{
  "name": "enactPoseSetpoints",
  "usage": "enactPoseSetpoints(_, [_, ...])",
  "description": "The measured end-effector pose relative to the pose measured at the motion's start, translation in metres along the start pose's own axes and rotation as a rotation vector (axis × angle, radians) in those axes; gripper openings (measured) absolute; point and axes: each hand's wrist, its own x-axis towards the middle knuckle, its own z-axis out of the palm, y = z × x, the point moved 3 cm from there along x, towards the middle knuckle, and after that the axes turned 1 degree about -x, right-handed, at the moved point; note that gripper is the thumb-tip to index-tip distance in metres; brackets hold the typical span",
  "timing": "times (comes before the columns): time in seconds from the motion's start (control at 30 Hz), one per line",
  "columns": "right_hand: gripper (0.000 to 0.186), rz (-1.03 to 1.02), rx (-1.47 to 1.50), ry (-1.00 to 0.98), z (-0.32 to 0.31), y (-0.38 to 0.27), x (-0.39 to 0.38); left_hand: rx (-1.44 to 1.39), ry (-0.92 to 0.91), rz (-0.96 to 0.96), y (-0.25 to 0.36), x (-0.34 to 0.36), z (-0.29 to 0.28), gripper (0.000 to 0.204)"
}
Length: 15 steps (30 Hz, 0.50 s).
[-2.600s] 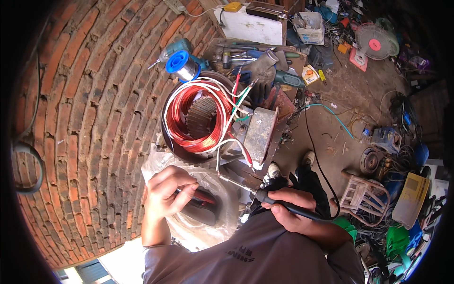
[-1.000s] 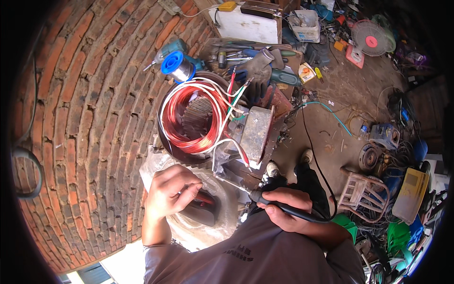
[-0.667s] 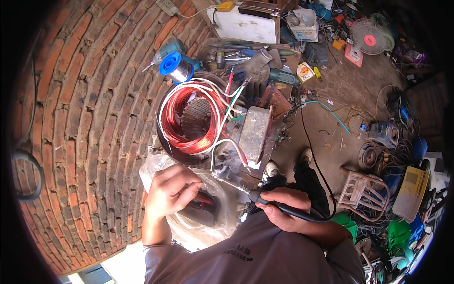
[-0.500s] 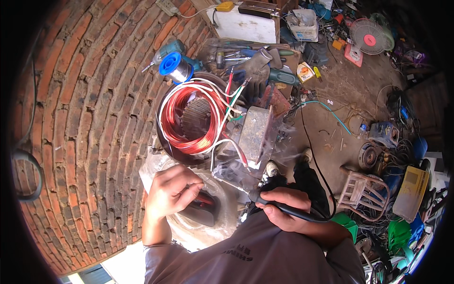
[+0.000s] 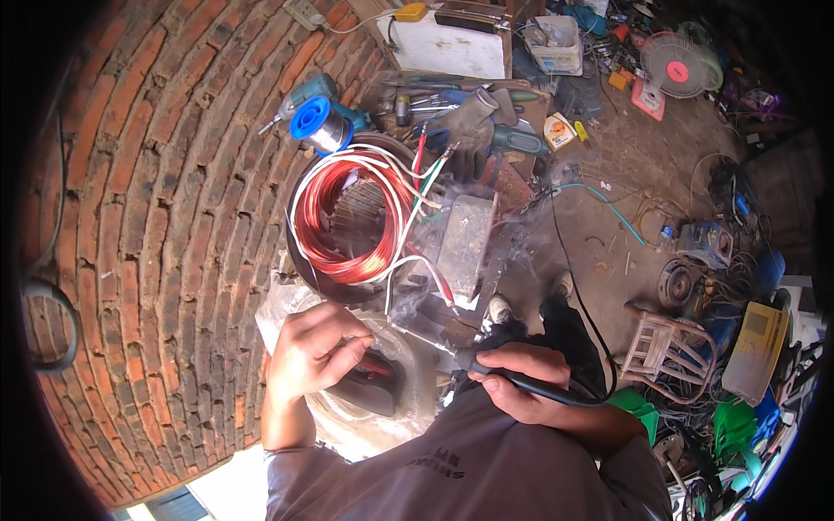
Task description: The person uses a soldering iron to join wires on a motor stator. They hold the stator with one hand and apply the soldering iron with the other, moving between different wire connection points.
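My right hand (image 5: 524, 379) is wrapped round the black handle of a soldering iron (image 5: 434, 341). Its metal shaft points left, toward the lower end of a white lead (image 5: 389, 295). Pale smoke drifts above this spot. Close by on the left, my left hand (image 5: 320, 347) is closed in a pinch on a thin strand of solder wire (image 5: 371, 333). Beyond both hands lies a motor stator (image 5: 297, 252) with red copper windings (image 5: 317, 247), white cords and red, green and white leads. A blue-rimmed spool of solder wire (image 5: 330, 132) rests at its far edge.
A brick wall (image 5: 174, 243) rises on the left. Beneath my left hand is a dark, pointed tool (image 5: 369, 391) on plastic sheeting. A grey metal block (image 5: 467, 243), gloves (image 5: 473, 122) and hand tools surround the stator. A fan (image 5: 678, 65) and a chair frame (image 5: 669, 352) stand right.
The smoke has shifted and spread over the stator and metal block. Both hands and the soldering iron stay almost where they were; the view has tilted very slightly.
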Motion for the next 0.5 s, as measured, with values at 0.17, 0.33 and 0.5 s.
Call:
enactPoseSetpoints(0.17, [0.027, -0.004, 0.001, -0.003, 0.0, -0.0011, 0.0014, 0.016, 0.011, -0.011, 0.001, 0.0028, 0.0, 0.01])
enactPoseSetpoints(0.33, [0.028, 0.003, 0.01, -0.007, 0.0001, 0.0002, 0.0005, 0.015, 0.002, 0.004, -0.0007, 0.0043, 0.0019, 0.011])
enactPoseSetpoints(0.5, [0.029, -0.004, -0.001, -0.01, 0.0003, -0.0008, 0.0015, 0.003, -0.022, 0.008, -0.0037, 0.0029, 0.0006, 0.011])
